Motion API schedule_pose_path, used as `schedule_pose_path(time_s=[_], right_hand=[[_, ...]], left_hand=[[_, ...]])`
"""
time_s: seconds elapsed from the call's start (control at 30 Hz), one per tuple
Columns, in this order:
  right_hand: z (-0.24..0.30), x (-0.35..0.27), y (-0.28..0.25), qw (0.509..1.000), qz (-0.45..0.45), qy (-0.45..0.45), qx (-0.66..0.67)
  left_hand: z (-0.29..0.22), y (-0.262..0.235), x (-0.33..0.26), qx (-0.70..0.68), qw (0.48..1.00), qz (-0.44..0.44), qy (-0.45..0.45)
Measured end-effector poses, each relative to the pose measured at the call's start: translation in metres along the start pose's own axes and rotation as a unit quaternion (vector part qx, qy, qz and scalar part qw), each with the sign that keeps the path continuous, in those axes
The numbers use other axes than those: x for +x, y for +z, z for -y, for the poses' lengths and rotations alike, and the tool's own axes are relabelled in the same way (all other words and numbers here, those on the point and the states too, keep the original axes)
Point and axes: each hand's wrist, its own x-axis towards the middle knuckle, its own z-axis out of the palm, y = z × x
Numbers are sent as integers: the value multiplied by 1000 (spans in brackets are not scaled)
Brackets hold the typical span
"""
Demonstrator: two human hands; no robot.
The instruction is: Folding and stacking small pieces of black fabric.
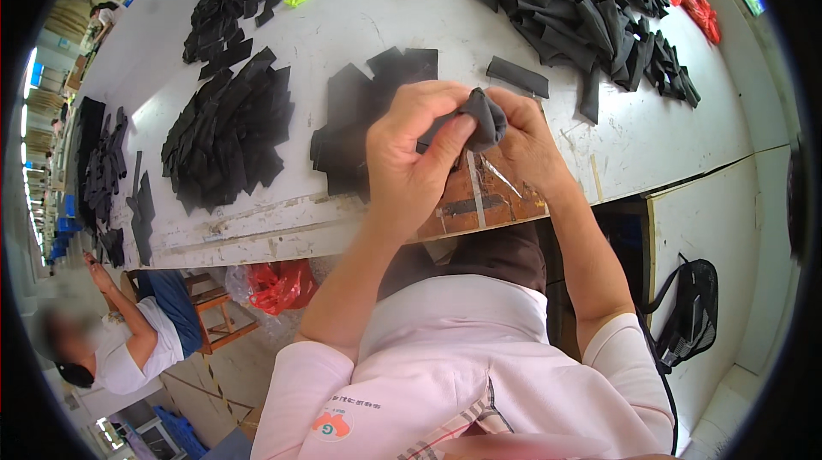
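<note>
Both of my hands are raised over the front edge of the white table, closed on one dark grey fabric piece [488, 123]. My left hand [415, 139] pinches it from the left, thumb on its near side. From the right, my right hand [527, 139] grips it; some of those fingers are hidden behind the cloth. The piece looks folded or tubular, with a rounded end toward me. Just beyond my left hand lies a spread of flat black fabric pieces [347, 96]. A single dark strip [517, 76] rests beyond my right hand.
A large heap of dark folded pieces [591, 10] covers the far right, beside red plastic bags [689, 2]. More black stacks [227, 134] lie to the left. A brown worn patch [462, 203] marks the table's edge. A co-worker [137, 340] sits at lower left; a black mesh bag [692, 310] hangs right.
</note>
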Motion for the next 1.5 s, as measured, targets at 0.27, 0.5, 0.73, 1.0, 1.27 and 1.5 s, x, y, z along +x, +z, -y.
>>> schedule_pose_path(time_s=[0.27, 0.5, 0.73, 1.0, 1.27, 1.5], right_hand=[[40, -9, 15, 757, -87, -291, -578], [4, -5, 3, 859, -58, -257, -439], [-26, -15, 3, 934, -44, -155, -320], [15, -10, 2, 922, -10, -130, -365], [5, -8, 9, 899, -28, -129, -418], [7, -12, 15, 946, -26, -80, -313]], left_hand=[[-13, -1, -7, -344, 927, -140, -44], [-9, 4, 12, -384, 895, 1, -227], [-7, 9, 14, -1, 989, 80, -125], [-13, 10, 10, -293, 950, -31, -99], [-3, -1, 2, -431, 881, -121, -151], [-5, -9, 1, -348, 920, -116, -142]])
